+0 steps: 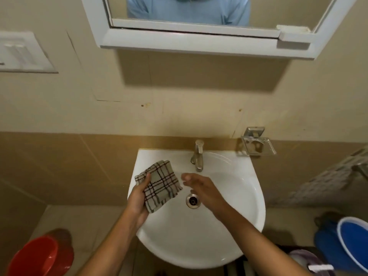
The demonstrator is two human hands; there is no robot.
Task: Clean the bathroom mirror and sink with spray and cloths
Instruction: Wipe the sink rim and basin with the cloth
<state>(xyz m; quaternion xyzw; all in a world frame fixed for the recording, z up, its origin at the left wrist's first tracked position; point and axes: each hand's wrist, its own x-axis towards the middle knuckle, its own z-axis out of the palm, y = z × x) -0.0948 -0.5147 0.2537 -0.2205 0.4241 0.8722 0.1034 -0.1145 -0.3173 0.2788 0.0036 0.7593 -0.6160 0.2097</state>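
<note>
Nearest the camera, both forearms reach in over the front rim of the white sink (256,214). The left hand (137,198) holds a folded checked cloth (161,184), thumb curled over its near-left corner and fingers hidden beneath it, so the cloth sits fanned out above the left side of the basin. The right hand (201,188) hovers beside it, fingers loose and mostly straight, holding nothing, just above the drain (192,200) and a little short of the tap (197,156).

The likeliest slip, as I judge it, comes from the cloth: it is gripped at one corner only, and if the fold opens while the free hand takes it, a loose flap could drag into the bowl or over the drain, pick up grime there, and then smear whatever it wipes next. A sweep toward the back of the basin could also knock the tap lever and start water running, soaking the cloth before it is wanted.

Farther back, a clear soap dish (257,146) juts from the wall to the right of the tap; a careless elbow or wide wipe might catch it. No spray bottle shows anywhere, so reaching blind for it is a further risk.

Highest up, the mirror (189,10) hangs in its white frame, and stretching to it across the sink could upset balance
</note>
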